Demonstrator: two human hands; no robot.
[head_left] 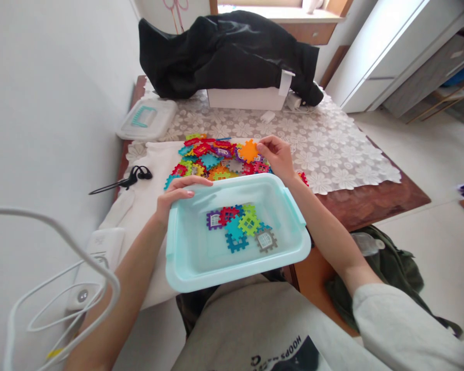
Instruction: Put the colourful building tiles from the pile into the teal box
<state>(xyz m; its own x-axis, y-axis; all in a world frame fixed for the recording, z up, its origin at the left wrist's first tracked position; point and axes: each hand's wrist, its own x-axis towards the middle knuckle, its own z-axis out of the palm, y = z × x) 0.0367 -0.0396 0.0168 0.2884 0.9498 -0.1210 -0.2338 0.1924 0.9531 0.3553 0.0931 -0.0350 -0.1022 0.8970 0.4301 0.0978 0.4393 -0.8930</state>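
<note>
Pinching an orange waffle-shaped plastic block (249,151) in the right hand (276,157), just beyond a pale turquoise plastic tub (232,282).
The left hand (180,195) grips the tub's left rim. Multicoloured square plastic blocks (235,229) lie inside the tub, and a loose heap of similar blocks (212,159) sits just beyond it. Black earphones (137,175) lie left of the tub, and a brown counter (371,206) with white lace cloth extends beneath and beyond it.

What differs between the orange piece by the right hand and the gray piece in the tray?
The orange piece is solid and gear-shaped; the gray piece is square with a window grid. The orange piece sits at the right hand; the gray piece lies in the tray. Both are notched plastic.
</note>
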